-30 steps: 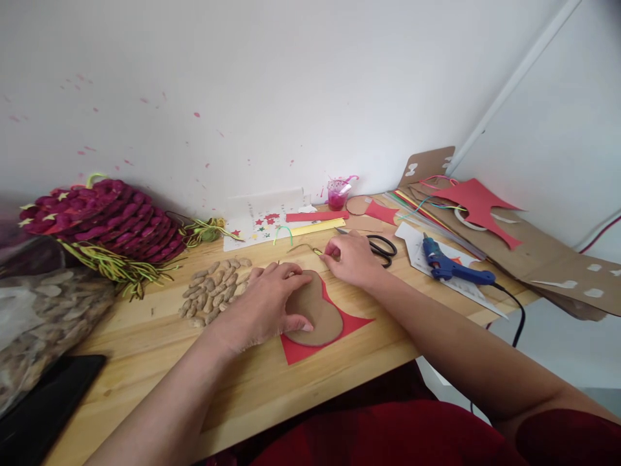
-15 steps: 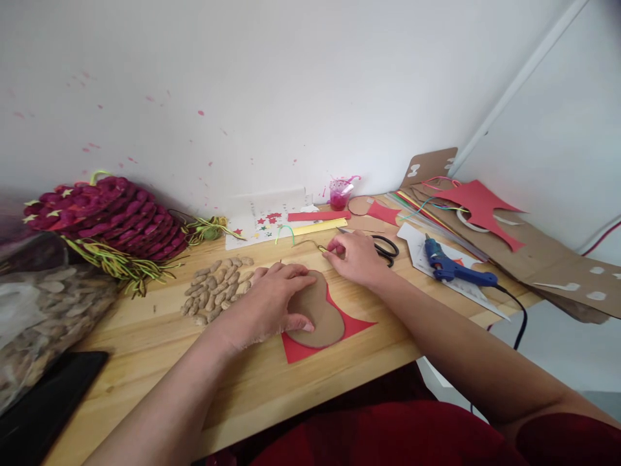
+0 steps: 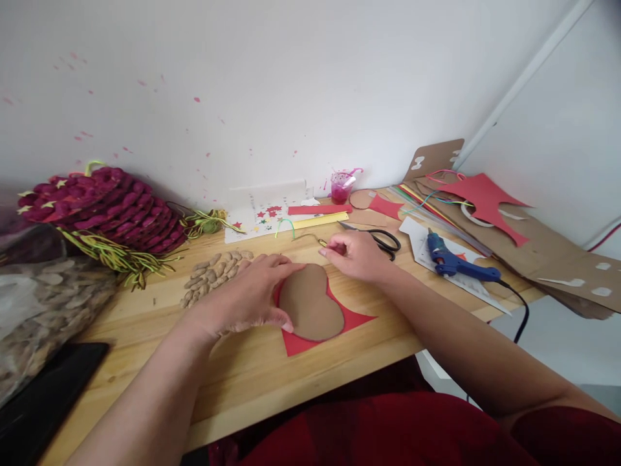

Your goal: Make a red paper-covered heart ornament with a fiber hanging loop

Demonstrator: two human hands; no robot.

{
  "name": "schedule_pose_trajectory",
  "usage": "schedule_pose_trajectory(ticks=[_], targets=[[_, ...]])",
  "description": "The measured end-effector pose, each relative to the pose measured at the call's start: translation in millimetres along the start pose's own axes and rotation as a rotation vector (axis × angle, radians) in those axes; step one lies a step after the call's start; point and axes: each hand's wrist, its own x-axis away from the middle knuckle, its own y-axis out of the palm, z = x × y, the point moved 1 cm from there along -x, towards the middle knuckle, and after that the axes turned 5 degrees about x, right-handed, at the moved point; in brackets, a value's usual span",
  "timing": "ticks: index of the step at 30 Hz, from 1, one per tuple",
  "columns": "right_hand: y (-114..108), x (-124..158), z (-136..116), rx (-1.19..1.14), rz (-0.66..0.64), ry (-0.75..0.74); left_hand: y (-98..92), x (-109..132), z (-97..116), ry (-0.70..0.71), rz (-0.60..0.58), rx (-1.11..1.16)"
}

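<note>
A brown cardboard heart [image 3: 313,304] lies flat on a piece of red paper [image 3: 356,318], whose pointed corners stick out around it. My left hand [image 3: 252,294] is open along the heart's left edge, thumb and fingers spread apart, the fingertips at the edge. Beyond the heart, my right hand [image 3: 356,254] rests with its fingers curled and pressed together. A thin dark cord or wire [image 3: 308,237] with a yellowish end touches or nearly touches those fingertips; whether they grip it is unclear. Just behind the right hand lie black-handled scissors [image 3: 388,243].
Peanuts [image 3: 211,275] are heaped left of my left hand, near a plastic bag of peanuts [image 3: 53,310]. A magenta peanut-covered craft [image 3: 107,210] stands back left. To the right are a blue glue gun [image 3: 460,266] and cardboard [image 3: 557,255]. A paint cup [image 3: 342,188] stands behind.
My left hand has slid left off the cardboard heart's face to its left edge, baring more of it. My right hand has hardly moved; the view has shifted slightly.
</note>
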Motion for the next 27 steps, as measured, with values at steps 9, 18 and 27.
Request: schedule_pose_trajectory(ticks=[9,18,27], targets=[[1.5,5.4,-5.3,-0.041,-0.236,-0.01,4.0,-1.3,-5.5,-0.022,-0.029,-0.019],[-3.4,4.4,-6.9,-0.007,-0.383,0.008,2.6,-2.2,-4.8,-0.014,-0.027,-0.013],[-0.5,3.9,-2.5,-0.06,-0.339,0.035,3.3,-2.3,-5.3,-0.006,-0.025,0.009]])
